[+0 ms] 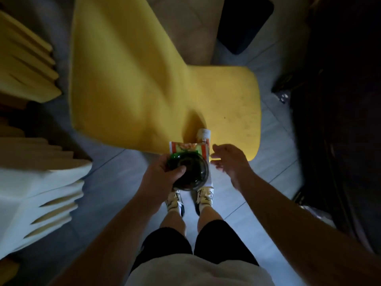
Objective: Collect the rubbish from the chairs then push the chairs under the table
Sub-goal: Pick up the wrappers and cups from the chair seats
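A yellow chair [144, 79] fills the middle of the view, its seat edge just ahead of my feet. My left hand [162, 174] grips a dark green plastic bottle [189, 172] seen end on, together with an orange and white snack wrapper [185, 148] held against it. A white tube-like packet [203, 136] stands up behind the wrapper, over the seat's front edge; I cannot tell whether it rests on the seat or is held. My right hand [228, 162] hovers just right of the bottle with fingers relaxed, holding nothing.
Cream and yellow slatted chair backs [31, 65] and a white slatted one [41, 195] crowd the left side. A dark piece of furniture [340, 120] runs down the right. Grey tiled floor [115, 182] lies underfoot, with a dark shape [245, 23] at the top.
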